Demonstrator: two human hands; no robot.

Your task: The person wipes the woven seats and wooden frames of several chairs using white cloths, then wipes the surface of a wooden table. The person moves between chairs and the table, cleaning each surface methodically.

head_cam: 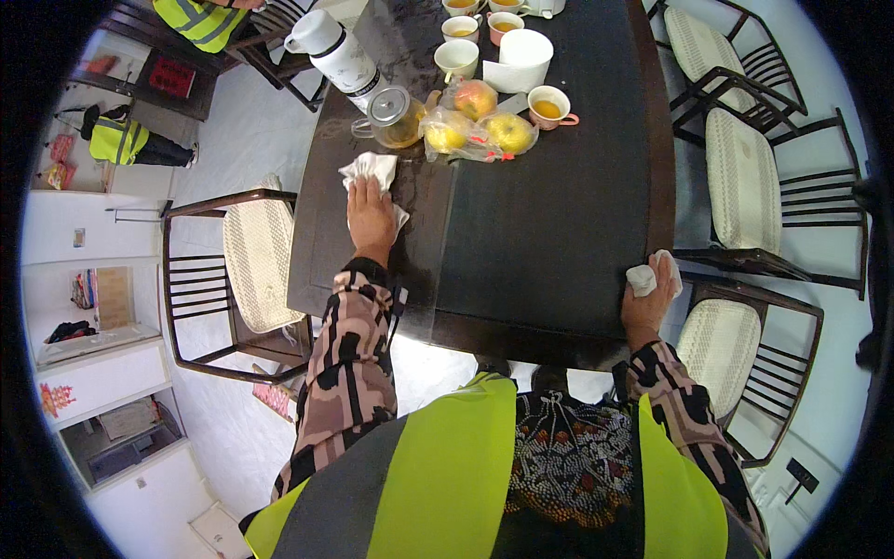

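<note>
My left hand (372,220) presses a crumpled white paper tissue (370,170) onto the left part of a dark wooden table (538,230). Wet streaks show on the wood around it. At the table's right front edge, my right hand (645,305) grips another wad of white tissue (641,279). Just beyond my left hand stands a glass teapot (396,119) with a metal lid and some amber liquid. Beside the teapot lie plastic-wrapped fruits: a reddish one (475,98) and two yellow ones (447,133).
A white thermos jug (335,56), a paper roll (525,57), a pink-handled cup of tea (549,108) and several more cups (457,59) stand farther back. Cushioned wooden chairs (262,258) line both sides. Two people in yellow vests (119,140) are at the upper left.
</note>
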